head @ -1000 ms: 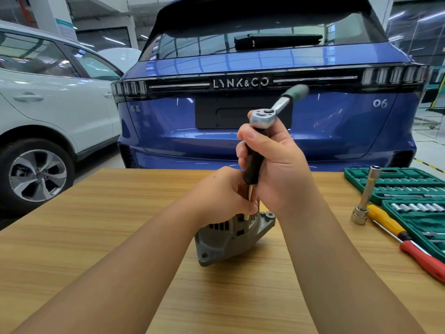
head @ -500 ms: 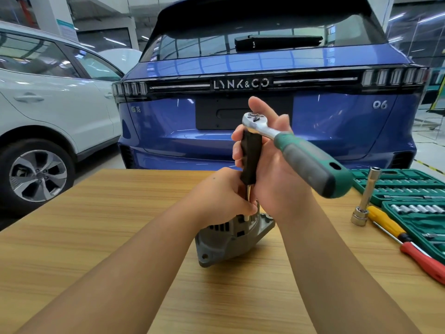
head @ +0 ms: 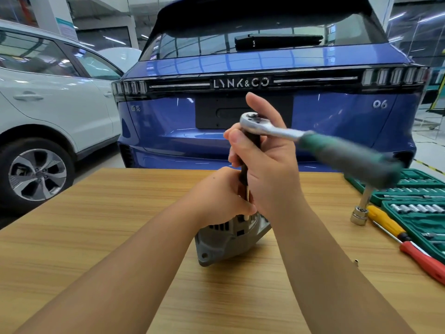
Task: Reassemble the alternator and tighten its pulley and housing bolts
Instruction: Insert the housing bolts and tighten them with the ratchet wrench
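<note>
Near edge of counter [head: 72, 273]: bare wood, both forearms reaching in over it. Small loose metal bit [head: 355, 262] toward the right edge, apart from everything.

Mid-counter: alternator [head: 224, 239] tilted on its housing, mounting ear toward the near edge. Left hand [head: 224, 198] curled over the top of the housing, steadying it and pinching the lower shaft of the driver. Right hand [head: 265, 169] wrapped around the black upright extension [head: 250, 150], fingers clenched on it. Ratchet [head: 262, 125] seated on top, green handle blurred, pointing at the right edge.

Step, by the look: running down a housing bolt. Bolt head hidden under the hands; seating cannot be confirmed. Next move likely calls for a firm hold on the housing, shaft kept plumb, and a final snug pull on the handle.

Right edge: long socket [head: 361, 208] standing, yellow screwdriver [head: 385, 222], red screwdriver [head: 423, 259], green socket case [head: 419, 213]. Handle sweeps above these; little margin there. Left half of counter open for repositioning.

Beyond far edge: blue car [head: 240, 68] close behind, white car [head: 48, 104] left.
</note>
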Motion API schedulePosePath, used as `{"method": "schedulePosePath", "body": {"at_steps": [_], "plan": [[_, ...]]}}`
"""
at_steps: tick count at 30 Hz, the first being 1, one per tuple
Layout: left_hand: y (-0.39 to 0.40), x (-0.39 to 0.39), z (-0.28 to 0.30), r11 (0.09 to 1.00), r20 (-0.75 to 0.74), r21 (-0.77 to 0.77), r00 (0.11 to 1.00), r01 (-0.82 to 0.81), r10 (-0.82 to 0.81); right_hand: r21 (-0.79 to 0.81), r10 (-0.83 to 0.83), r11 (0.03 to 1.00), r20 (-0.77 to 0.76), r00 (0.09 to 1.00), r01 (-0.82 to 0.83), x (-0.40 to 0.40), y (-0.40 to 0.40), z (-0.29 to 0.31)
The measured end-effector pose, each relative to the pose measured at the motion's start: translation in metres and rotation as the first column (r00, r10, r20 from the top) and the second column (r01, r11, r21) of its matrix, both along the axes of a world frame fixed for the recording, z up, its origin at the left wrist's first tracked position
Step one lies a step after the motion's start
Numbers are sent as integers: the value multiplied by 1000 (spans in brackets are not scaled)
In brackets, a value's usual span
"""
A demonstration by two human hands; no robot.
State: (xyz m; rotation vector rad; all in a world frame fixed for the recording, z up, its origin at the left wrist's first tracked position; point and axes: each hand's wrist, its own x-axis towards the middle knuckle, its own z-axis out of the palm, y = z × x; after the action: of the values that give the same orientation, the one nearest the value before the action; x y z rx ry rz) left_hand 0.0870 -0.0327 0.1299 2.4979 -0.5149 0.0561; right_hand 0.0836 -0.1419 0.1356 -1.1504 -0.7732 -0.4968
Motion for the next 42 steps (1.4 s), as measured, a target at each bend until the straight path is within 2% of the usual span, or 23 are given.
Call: {"method": "schedulePosePath", "body": {"at_steps": [3, 6, 8, 12, 15, 16, 19, 24, 26, 28, 32, 35, 37, 40, 42], "plan": [[4, -5, 0, 1000, -1, -12, 1000, -22, 22, 20, 14, 1000, -8, 1000, -14, 1, 5, 0], [6, -6, 1, 1000, -21, 6, 1000, -4, 4, 109, 280, 958, -189, 941, -264, 5, -4, 5], [5, -6, 1, 1000, -11, 6, 1000, 11, -11, 139, 387, 921, -216, 896, -364, 6, -8, 7], [0, -4, 1, 999, -23, -36, 999, 27, -28, 204, 218, 965, -266, 939, -167, -2, -6, 9], [-2, -1, -1, 999, -32, 18, 999, 43, -42, 163, -29, 984, -252, 967, 72, -5, -7, 8], [-2, 0, -1, 999, -36, 15, 999, 41, -41, 143, -63, 984, -261, 963, 103, -4, -8, 8], [-2, 3, -1, 999, -46, 5, 998, 33, -33, 117, -32, 991, -257, 966, 64, -4, -8, 8], [-2, 3, 0, 999, -35, 7, 999, 32, -31, 52, -112, 992, -3, 994, 112, -2, -5, 4], [-2, 2, -1, 1000, -24, 9, 1000, 19, -19, 23, -57, 998, 20, 998, 56, 0, -5, 2], [-2, 1, -2, 1000, -32, 9, 999, 6, -6, 48, 70, 996, 1, 998, -70, 2, -8, 2], [-2, 2, -1, 1000, -44, -1, 999, -17, 17, 60, 249, 968, -194, 949, -242, 12, -18, 13], [0, 1, -2, 1000, -37, -11, 999, -14, 14, 62, 344, 939, -217, 914, -339, 13, -21, 11], [0, 1, -3, 1000, -10, -8, 1000, -1, 1, 120, 319, 947, -222, 921, -299, 7, -18, 7], [-2, 3, -3, 1000, -43, 13, 999, 25, -24, 148, 48, 989, -238, 970, -13, 0, -13, 7], [-4, 4, -3, 999, -61, 31, 998, 33, -31, 164, -45, 982, -294, 955, 97, 0, -14, 9]]}}
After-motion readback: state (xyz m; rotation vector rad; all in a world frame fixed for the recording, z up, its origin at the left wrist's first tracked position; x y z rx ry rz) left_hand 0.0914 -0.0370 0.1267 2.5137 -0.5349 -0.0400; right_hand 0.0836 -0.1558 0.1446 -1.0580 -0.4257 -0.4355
